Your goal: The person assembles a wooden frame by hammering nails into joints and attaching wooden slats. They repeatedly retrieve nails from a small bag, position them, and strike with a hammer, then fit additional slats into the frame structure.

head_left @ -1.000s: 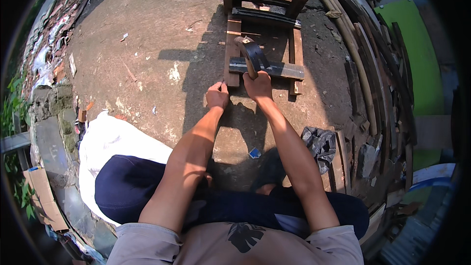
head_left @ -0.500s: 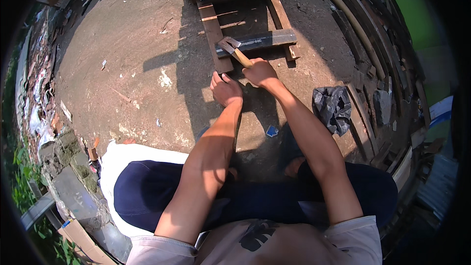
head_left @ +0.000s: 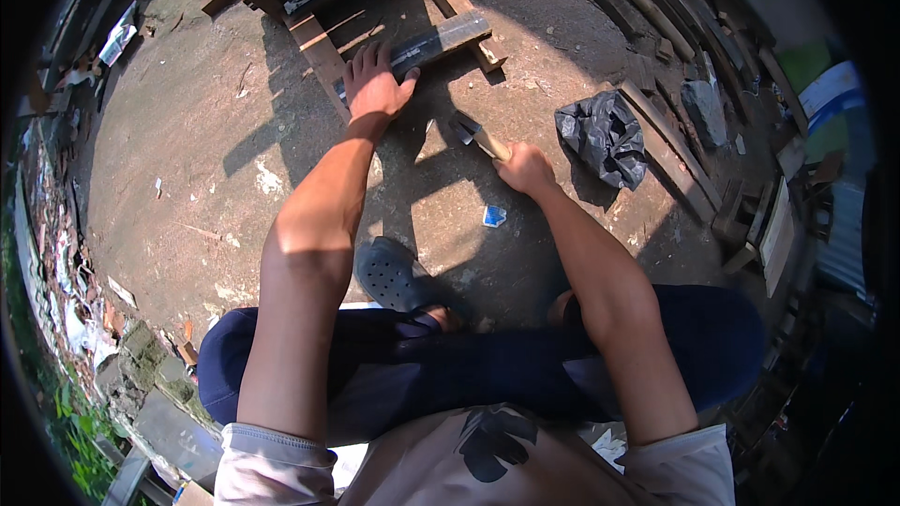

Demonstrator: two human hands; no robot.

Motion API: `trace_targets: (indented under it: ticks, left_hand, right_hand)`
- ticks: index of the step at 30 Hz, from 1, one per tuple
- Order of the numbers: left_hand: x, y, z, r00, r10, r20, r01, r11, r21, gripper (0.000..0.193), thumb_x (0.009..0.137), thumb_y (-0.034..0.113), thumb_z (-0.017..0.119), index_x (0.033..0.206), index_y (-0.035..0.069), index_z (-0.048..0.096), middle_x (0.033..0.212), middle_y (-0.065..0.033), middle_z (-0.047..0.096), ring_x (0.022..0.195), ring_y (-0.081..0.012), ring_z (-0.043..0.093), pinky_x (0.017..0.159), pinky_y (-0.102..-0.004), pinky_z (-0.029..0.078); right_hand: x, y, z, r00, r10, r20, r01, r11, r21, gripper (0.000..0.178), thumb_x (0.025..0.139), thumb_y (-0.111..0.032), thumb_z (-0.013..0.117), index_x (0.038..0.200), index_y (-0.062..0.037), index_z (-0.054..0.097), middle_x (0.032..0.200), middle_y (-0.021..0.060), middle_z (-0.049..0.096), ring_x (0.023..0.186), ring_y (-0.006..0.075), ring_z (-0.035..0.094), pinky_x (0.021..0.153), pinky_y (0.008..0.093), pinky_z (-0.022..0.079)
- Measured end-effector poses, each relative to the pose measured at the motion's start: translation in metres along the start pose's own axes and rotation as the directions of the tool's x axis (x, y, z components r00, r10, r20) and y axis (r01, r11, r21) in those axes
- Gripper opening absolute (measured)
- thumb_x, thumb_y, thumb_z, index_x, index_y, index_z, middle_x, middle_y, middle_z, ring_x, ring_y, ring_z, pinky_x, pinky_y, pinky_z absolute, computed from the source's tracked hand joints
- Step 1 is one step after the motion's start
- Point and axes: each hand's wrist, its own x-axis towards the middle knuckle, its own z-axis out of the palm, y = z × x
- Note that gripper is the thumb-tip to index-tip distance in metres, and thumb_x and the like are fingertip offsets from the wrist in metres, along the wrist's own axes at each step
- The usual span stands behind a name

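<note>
Nearby lie a black bag [head_left: 603, 139] and blue scrap [head_left: 494, 216]; right hand [head_left: 528, 170] grips hammer [head_left: 488, 142], left hand [head_left: 373, 91] splays over wooden frame [head_left: 452, 36].

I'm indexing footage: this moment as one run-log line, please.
left hand: open over dark crosspiece of wooden frame | right hand: closed on hammer, apart from frame | black bag: right of hammer

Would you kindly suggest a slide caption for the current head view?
Left hand spread over a wooden frame, right hand gripping a hammer, a crumpled black bag nearby.
</note>
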Motion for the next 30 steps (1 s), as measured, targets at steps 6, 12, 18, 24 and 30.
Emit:
trace_targets:
  ticks: [6, 12, 18, 24, 30]
  left_hand:
    - [0.051, 0.023, -0.005, 0.9, -0.066, 0.432, 0.014, 0.992, 0.123, 0.099, 0.068, 0.069, 0.068, 0.14, 0.006, 0.042, 0.137, -0.0186, 0.05, 0.13, -0.0356, 0.044, 0.106, -0.0487, 0.036]
    - [0.085, 0.028, -0.001, 0.836, 0.014, 0.548, -0.068, 0.995, 0.079, 0.103, 0.064, 0.079, 0.064, 0.133, 0.003, 0.048, 0.109, -0.024, 0.065, 0.104, -0.0398, 0.063, 0.089, -0.0452, 0.049]
    - [0.092, 0.041, 0.005, 0.837, -0.055, 0.544, 0.035, 0.998, 0.047, 0.099, 0.064, 0.076, 0.067, 0.132, 0.006, 0.054, 0.105, -0.0245, 0.067, 0.099, -0.0396, 0.065, 0.086, -0.0459, 0.05]
    - [0.09, 0.046, 0.008, 0.854, -0.09, 0.513, 0.036, 0.993, 0.114, 0.092, 0.064, 0.077, 0.065, 0.125, 0.007, 0.061, 0.092, -0.0223, 0.07, 0.09, -0.0382, 0.067, 0.08, -0.0456, 0.052]
    - [0.089, 0.044, 0.013, 0.875, -0.049, 0.481, -0.009, 0.993, 0.118, 0.091, 0.063, 0.078, 0.065, 0.123, 0.008, 0.062, 0.089, -0.0219, 0.069, 0.088, -0.0378, 0.068, 0.079, -0.0447, 0.052]
  right_hand:
    - [-0.012, 0.042, -0.027, 0.981, 0.051, 0.188, -0.028, 0.991, -0.128, 0.033, 0.082, -0.032, 0.06, 0.107, -0.0118, 0.068, 0.105, 0.0176, 0.068, 0.103, 0.0338, 0.064, 0.089, 0.0448, 0.05]
    - [0.006, 0.052, -0.026, 0.958, 0.123, 0.26, -0.076, 0.98, -0.183, 0.034, 0.081, -0.029, 0.059, 0.108, -0.0104, 0.068, 0.108, 0.019, 0.068, 0.103, 0.0346, 0.065, 0.089, 0.0424, 0.051]
    - [0.015, 0.057, -0.026, 0.923, 0.177, 0.342, -0.185, 0.983, -0.008, 0.034, 0.08, -0.026, 0.06, 0.108, -0.01, 0.068, 0.105, 0.0202, 0.068, 0.103, 0.0361, 0.064, 0.089, 0.0437, 0.051]
    - [0.007, 0.068, -0.01, 0.966, 0.024, 0.258, -0.04, 0.998, 0.056, 0.032, 0.077, -0.024, 0.062, 0.105, -0.0083, 0.064, 0.094, 0.0249, 0.067, 0.095, 0.0403, 0.065, 0.086, 0.0487, 0.051]
    - [0.014, 0.068, -0.005, 0.977, -0.049, 0.209, 0.042, 0.998, 0.038, 0.033, 0.077, -0.027, 0.066, 0.103, -0.0072, 0.064, 0.09, 0.0235, 0.068, 0.091, 0.0411, 0.065, 0.083, 0.0496, 0.051]
